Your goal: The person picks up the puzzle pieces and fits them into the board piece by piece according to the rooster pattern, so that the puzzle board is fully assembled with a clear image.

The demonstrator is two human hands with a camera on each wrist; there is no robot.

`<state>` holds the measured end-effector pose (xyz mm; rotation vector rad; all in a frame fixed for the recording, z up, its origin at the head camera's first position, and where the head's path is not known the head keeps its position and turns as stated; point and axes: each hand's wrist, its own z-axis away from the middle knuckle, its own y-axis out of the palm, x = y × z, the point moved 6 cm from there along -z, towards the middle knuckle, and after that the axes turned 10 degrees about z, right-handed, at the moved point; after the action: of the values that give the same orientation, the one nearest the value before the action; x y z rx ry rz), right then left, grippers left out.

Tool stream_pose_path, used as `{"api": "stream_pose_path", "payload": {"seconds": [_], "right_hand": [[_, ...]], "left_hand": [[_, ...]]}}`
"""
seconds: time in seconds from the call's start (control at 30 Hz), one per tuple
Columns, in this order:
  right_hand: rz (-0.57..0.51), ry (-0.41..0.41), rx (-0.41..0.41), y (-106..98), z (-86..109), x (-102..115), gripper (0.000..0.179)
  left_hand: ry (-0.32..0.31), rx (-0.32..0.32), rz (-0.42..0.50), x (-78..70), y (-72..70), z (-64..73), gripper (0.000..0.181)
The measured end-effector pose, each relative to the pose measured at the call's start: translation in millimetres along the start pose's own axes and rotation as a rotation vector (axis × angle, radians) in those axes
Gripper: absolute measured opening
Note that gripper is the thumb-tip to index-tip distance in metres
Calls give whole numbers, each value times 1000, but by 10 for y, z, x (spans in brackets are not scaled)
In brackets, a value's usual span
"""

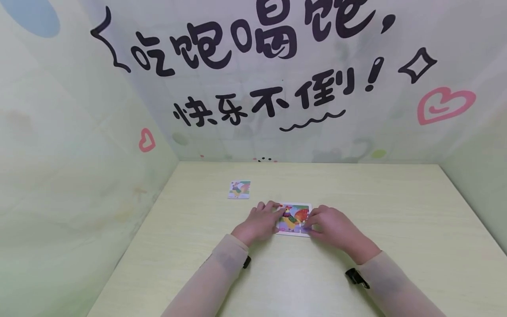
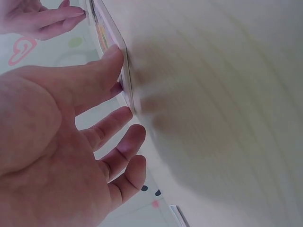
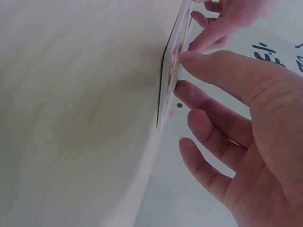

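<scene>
A jigsaw puzzle of a colourful rooster [image 1: 292, 220] lies flat on the table in a white-rimmed tray [image 1: 293, 234]. My left hand [image 1: 259, 223] is at its left side, thumb and forefinger resting on the tray's edge. The other left fingers [image 2: 124, 144] are loosely bent beside it in the left wrist view. At the lower right corner, my right hand [image 1: 333, 226] pinches a puzzle piece [image 1: 305, 229] between thumb and forefinger. A white gap shows along that piece. In the right wrist view its thumb [image 3: 191, 57] covers most of the piece.
A small card [image 1: 239, 189] with the same rooster picture lies farther back, left of the tray. The pale wooden table [image 1: 301, 273] meets a printed cloth wall [image 1: 237, 145] behind. Cloth sides [image 1: 79, 176] stand left and right. Black wrist straps [image 1: 357, 278] show under the sleeves.
</scene>
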<state>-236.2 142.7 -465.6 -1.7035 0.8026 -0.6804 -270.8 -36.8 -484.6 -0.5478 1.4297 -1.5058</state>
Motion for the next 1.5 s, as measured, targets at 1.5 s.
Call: {"api": "stream_pose_path", "payload": {"seconds": [1.5], "right_hand": [[38,-39,-4,81,-132,-64,15]], "left_hand": [[-5,-7,7,0,24,-99,62]]}}
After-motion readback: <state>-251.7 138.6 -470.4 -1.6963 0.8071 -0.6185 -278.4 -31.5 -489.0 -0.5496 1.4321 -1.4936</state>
